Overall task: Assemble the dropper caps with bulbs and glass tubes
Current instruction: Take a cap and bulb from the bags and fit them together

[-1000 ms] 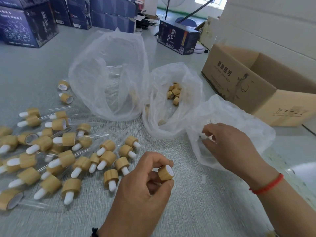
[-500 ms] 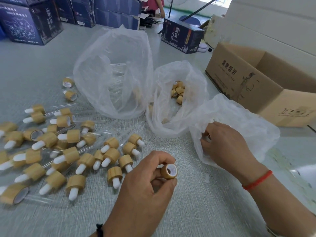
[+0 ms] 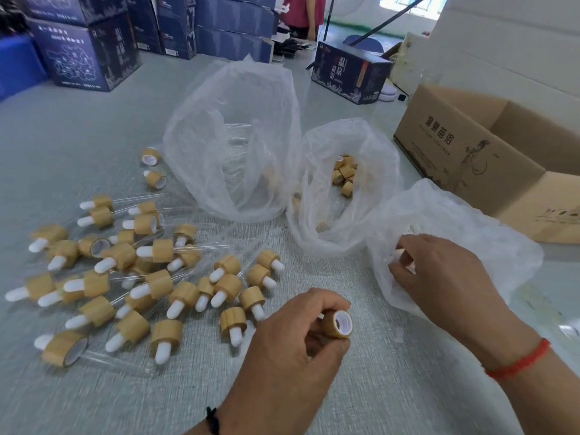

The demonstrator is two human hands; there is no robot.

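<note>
Left hand (image 3: 292,350) pinches bamboo cap (image 3: 340,324), open end facing right; right hand (image 3: 439,277), nearer bulb bag (image 3: 470,221), fingers inside, grip undeterminable.

1. This is looking like a small packing workshop or stockroom: printed dark blue cartons (image 3: 84,54) are standing in stacks along the far side.
2. An open cardboard box (image 3: 489,164) is sitting on the bench (image 3: 78,136).
3. Clear plastic bags (image 3: 232,136) of parts are lying open beside heaps of finished dropper caps (image 3: 141,277).
</note>
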